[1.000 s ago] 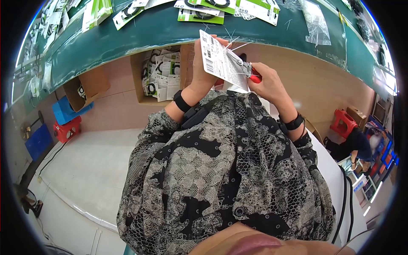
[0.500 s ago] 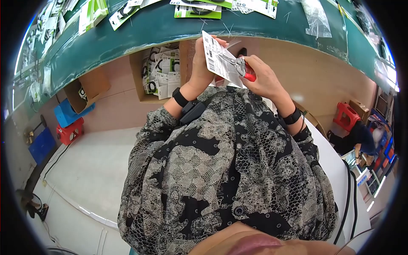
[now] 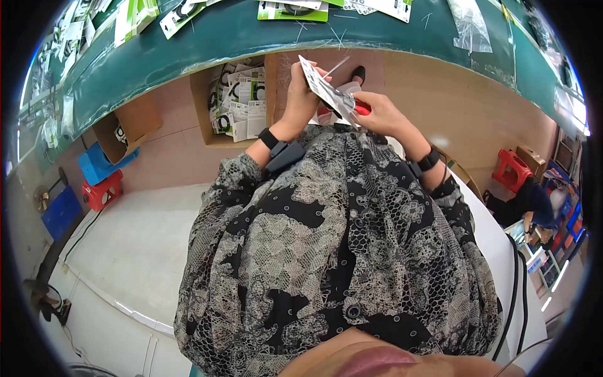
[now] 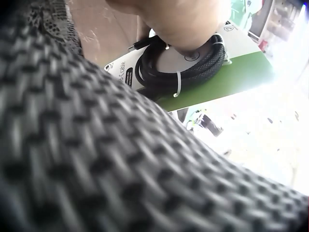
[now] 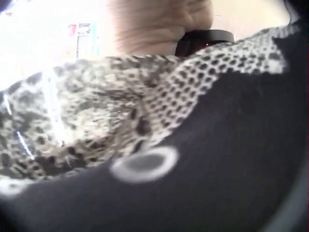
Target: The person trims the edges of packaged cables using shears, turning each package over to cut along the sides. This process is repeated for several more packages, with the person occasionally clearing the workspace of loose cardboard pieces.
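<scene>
My left hand [image 3: 300, 94] holds a cable card [image 3: 319, 85] by its left side, with its printed back tilted toward the head camera. In the left wrist view, the card's green and white front [image 4: 246, 72] carries a coiled black cable [image 4: 207, 72] fastened with white ties, and the left hand [image 4: 178, 21] lies over it. My right hand [image 3: 384, 115] grips red-handled cutting pliers [image 3: 362, 108] at the card's lower right edge; their metal head is largely hidden. A pale tie end [image 3: 339, 66] sticks up past the card. The right wrist view shows mostly sleeve and part of the right hand [image 5: 149, 24].
A green-topped table [image 3: 239, 41] runs across the front, with carded cables [image 3: 292, 11], clipped tie ends [image 3: 339, 39] and a clear plastic bag [image 3: 471, 28] on it. Below stands a cardboard box [image 3: 200, 110] of carded cables. A person [image 3: 531, 204] is at the far right.
The card has turned more edge-on to the head camera. The right hand and pliers have shifted slightly left, and the pliers' metal head, plain to see earlier against the card's back, is now mostly hidden.
</scene>
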The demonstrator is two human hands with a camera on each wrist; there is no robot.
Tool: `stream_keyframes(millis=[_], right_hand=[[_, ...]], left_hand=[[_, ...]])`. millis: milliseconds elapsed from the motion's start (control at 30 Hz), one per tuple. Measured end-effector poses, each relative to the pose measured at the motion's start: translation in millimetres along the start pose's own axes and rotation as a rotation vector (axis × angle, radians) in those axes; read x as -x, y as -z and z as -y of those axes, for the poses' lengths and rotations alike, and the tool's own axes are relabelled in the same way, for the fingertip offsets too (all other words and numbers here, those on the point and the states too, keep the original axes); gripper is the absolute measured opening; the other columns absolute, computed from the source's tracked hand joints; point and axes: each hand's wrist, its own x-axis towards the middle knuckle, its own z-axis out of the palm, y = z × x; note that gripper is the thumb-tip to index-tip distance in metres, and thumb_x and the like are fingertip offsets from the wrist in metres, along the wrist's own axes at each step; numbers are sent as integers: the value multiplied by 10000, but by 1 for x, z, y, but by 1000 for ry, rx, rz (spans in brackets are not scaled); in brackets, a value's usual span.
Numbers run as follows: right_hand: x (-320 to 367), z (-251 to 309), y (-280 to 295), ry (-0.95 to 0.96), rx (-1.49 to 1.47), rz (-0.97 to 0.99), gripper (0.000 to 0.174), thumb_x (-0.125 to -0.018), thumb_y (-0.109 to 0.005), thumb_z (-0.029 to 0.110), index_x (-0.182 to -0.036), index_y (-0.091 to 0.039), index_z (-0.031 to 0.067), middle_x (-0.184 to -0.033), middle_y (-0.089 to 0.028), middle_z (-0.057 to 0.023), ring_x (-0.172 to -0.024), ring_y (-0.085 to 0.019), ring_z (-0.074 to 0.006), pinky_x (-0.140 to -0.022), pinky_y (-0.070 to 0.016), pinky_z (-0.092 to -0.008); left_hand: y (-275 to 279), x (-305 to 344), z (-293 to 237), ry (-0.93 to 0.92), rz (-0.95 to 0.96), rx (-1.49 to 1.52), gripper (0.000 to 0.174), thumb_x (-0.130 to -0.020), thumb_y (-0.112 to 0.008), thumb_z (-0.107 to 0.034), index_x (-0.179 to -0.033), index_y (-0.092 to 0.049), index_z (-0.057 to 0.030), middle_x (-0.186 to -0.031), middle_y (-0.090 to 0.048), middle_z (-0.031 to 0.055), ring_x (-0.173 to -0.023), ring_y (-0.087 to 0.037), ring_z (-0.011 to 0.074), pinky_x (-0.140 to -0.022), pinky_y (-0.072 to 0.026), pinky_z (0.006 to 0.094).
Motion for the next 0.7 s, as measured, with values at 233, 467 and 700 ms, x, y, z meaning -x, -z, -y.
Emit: stream_keyframes(millis=[233,467,700], right_hand=[[8,-16,-15,-246,34,250,316,-777,-659,178,-1013,-585,-18,-886,-613,-163,-782,-590,-295,-738,-476,-362],[32,-36,-15,24,174,60,458,-764,-666,156,-1169,-510,10,-1017,-560,-152,-939,-571,-305,-839,-457,-378],[25,-18,-12,-69,129,113,469,-760,-682,158,-1174,-514,15,-1025,-561,-150,-950,-574,-306,-846,-458,-379]], left_hand=[[24,7,49,24,-5,99,344,-844,-588,100,-1093,-386,-24,-983,-598,134,-933,-655,240,-799,-546,338],[29,6,27,-108,-59,139,354,-848,-598,90,-1100,-382,-33,-1032,-578,137,-995,-634,257,-855,-540,355],[22,5,30,-62,-26,281,354,-851,-587,100,-1103,-383,-41,-1051,-569,138,-1032,-617,254,-881,-532,357]])
